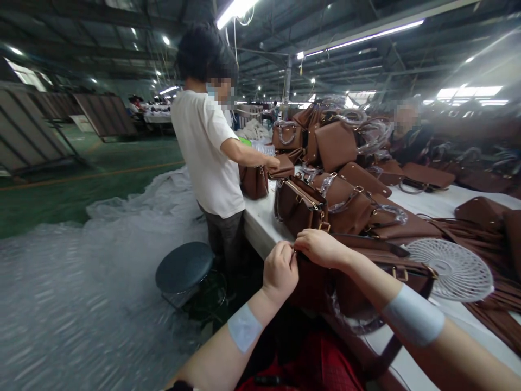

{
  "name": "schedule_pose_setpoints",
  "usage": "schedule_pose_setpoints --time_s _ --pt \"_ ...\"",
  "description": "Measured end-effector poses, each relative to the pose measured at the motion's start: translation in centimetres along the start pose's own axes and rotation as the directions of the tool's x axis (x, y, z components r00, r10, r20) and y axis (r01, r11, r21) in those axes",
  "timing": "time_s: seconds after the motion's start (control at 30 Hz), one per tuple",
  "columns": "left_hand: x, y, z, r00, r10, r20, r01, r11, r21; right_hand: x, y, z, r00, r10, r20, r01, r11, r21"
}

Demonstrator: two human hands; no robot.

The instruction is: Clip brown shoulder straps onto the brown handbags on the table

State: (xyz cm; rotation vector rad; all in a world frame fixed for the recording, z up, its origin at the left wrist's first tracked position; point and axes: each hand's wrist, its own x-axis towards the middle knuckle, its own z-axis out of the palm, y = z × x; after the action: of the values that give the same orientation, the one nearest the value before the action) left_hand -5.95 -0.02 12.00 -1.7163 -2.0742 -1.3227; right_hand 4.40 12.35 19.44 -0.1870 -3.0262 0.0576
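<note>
Close in front of me lies a brown handbag [366, 293], with gold-coloured metal fittings and a handle wrapped in clear plastic. My left hand [280, 271] is closed in a pinch at the bag's near left end. Against it, my right hand [319, 248] is also closed, its fingertips on the same end of the bag. A tiny metal glint shows between the fingertips, but my fingers hide most of that part. Just beyond my hands, another brown handbag [301, 206] stands upright with a gold-toned zip along its top.
More brown bags [336, 146] are piled on the white table [260, 217]. A white round lattice piece [451, 269] lies at right beside brown straps. A co-worker [209, 152] stands left of the table, near a black stool [185, 266]. Clear plastic [101, 293] covers the floor.
</note>
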Motion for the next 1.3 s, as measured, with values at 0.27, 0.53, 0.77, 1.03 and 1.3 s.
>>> schedule_pose_setpoints --time_s 0.27,0.53,0.77,1.03,1.3 --pt "1.5 -2.7 -0.2 0.983 -0.08 0.164 0.137 0.919 -0.369 -0.2 0.1 0.1 1.0 -0.009 -0.023 0.009 1.0 0.027" --pt "1.5 -2.5 -0.3 0.983 -0.071 0.168 0.135 0.901 -0.411 -3.7 -1.8 -2.1 0.815 0.33 -0.477 -0.237 0.94 0.245" --pt "2.0 -1.7 -0.8 0.984 -0.038 0.173 0.118 0.868 -0.482 -16.3 1.9 -3.6 0.229 0.584 -0.779 -0.561 0.733 0.385" --pt "2.1 -0.8 0.7 0.986 -0.046 0.163 0.11 0.905 -0.411 -26.4 6.7 3.7 0.401 0.828 -0.392 -0.701 0.552 0.451" --pt "2.1 -1.1 0.4 0.991 -0.016 0.132 0.069 0.909 -0.411 -27.0 8.3 4.9 0.364 0.859 -0.361 -0.851 0.464 0.246"
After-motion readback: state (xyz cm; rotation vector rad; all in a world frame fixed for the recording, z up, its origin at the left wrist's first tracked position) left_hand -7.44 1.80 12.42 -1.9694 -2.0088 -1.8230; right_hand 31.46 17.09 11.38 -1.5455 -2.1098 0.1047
